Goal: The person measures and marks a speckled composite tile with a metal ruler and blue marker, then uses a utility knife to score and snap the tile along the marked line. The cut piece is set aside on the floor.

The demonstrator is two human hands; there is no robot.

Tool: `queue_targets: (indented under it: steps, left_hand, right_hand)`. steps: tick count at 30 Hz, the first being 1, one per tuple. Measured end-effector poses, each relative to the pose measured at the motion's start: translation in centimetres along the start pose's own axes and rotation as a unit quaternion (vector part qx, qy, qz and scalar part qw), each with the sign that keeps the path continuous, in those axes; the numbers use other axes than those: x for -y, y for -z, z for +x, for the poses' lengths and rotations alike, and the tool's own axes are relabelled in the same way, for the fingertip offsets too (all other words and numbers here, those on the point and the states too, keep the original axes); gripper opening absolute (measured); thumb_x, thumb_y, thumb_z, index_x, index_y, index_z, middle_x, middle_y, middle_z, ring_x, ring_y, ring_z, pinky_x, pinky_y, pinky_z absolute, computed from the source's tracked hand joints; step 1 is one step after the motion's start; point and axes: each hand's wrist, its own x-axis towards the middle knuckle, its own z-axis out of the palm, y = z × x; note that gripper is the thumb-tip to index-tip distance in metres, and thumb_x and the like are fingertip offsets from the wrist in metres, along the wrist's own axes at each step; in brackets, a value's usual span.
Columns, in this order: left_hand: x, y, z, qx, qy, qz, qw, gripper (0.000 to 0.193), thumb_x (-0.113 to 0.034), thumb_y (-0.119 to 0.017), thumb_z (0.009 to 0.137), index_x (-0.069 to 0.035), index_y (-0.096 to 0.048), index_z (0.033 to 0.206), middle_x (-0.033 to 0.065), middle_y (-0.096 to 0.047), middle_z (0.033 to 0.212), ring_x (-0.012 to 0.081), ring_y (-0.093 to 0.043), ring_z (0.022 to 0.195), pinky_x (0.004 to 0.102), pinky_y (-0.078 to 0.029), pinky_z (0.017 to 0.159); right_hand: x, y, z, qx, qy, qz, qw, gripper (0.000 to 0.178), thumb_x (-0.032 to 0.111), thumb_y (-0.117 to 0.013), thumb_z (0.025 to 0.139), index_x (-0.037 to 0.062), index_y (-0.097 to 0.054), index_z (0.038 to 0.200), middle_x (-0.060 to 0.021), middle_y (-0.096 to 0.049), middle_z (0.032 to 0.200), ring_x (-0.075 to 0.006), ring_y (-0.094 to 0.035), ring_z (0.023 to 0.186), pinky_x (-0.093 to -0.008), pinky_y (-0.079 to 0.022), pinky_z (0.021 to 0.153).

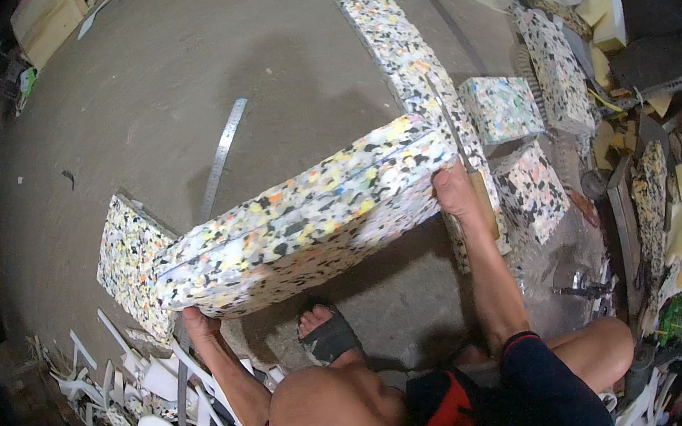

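A long slab of multicoloured speckled foam [307,217] is held up in front of me, tilted, with a thin blue line running along its upper face. My left hand [199,322] grips its lower left corner, fingers hidden underneath. At the right end my right hand [455,189] closes on the edge, thumb against the foam. Beside that wrist, a long knife [483,202] with a wooden handle lies on a foam strip [387,37]. Another speckled foam piece [132,256] stands at the slab's left end.
On the floor beyond the slab lies a steel ruler [223,151]. Foam blocks [503,108] stand to the right, near piled offcuts [681,205]. White foam scraps [158,389] heap at lower left. My sandalled foot [328,334] is below the slab.
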Motion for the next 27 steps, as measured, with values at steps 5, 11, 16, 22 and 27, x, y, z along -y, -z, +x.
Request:
queue_targets:
  steps: [5, 11, 16, 22, 27]
  left_hand:
    - [0.4, 0.6, 0.7, 0.019, 0.006, -0.006, 1.0, 0.128, -0.075, -0.086, 0.052, -0.007, -0.04, 0.151, 0.0108, -0.051, 0.148, 0.0317, -0.052, 0.134, 0.0496, -0.045, 0.112]
    - [0.4, -3.9, 0.9, -0.058, -0.036, 0.016, 0.998, 0.13, -0.087, -0.072, 0.058, -0.009, -0.033, 0.155, 0.011, -0.043, 0.156, 0.0329, -0.045, 0.14, 0.0509, -0.041, 0.114]
    - [-0.7, -7.4, 1.5, -0.101, 0.013, -0.013, 0.995, 0.107, -0.083, -0.05, 0.084, -0.009, -0.028, 0.158, 0.0132, -0.038, 0.159, 0.0351, -0.041, 0.142, 0.0513, -0.034, 0.118]
    - [2.2, -7.5, 2.3, 0.004, 0.028, -0.065, 0.997, 0.093, -0.077, -0.036, 0.095, -0.01, -0.027, 0.159, 0.0129, -0.036, 0.161, 0.0357, -0.039, 0.144, 0.0505, -0.033, 0.118]
    - [3.5, -8.7, 1.4, 0.017, 0.041, -0.039, 0.998, 0.091, -0.076, -0.036, 0.096, -0.012, -0.024, 0.16, 0.0112, -0.033, 0.162, 0.0341, -0.038, 0.145, 0.0505, -0.033, 0.118]
  right_hand:
    - [0.6, 0.7, -0.1, 0.086, -0.03, 0.164, 0.982, 0.097, 0.057, -0.084, 0.07, -0.0067, -0.054, 0.136, -0.0134, -0.067, 0.12, -0.0194, -0.06, 0.11, -0.0326, -0.047, 0.099]
    - [3.7, 1.1, -0.4, 0.128, -0.015, 0.112, 0.985, 0.125, 0.064, -0.09, 0.059, -0.0034, -0.039, 0.152, -0.0248, -0.055, 0.143, -0.0301, -0.052, 0.133, -0.0398, -0.038, 0.113]
    - [9.7, 0.8, -0.4, 0.196, 0.044, 0.005, 0.98, 0.134, 0.049, -0.094, 0.057, -0.0031, -0.023, 0.157, -0.0344, -0.044, 0.148, -0.0458, -0.047, 0.137, -0.0454, -0.037, 0.115]
    - [13.6, 0.2, -0.8, 0.204, 0.121, -0.003, 0.971, 0.136, 0.06, -0.09, 0.061, -0.0114, -0.021, 0.154, -0.0378, -0.039, 0.149, -0.0476, -0.044, 0.138, -0.0437, -0.036, 0.116]
    - [10.5, -0.1, 1.2, 0.204, 0.049, 0.173, 0.962, 0.087, 0.057, -0.065, 0.094, -0.0118, -0.044, 0.143, -0.0304, -0.057, 0.138, -0.0389, -0.054, 0.132, -0.039, -0.041, 0.111]
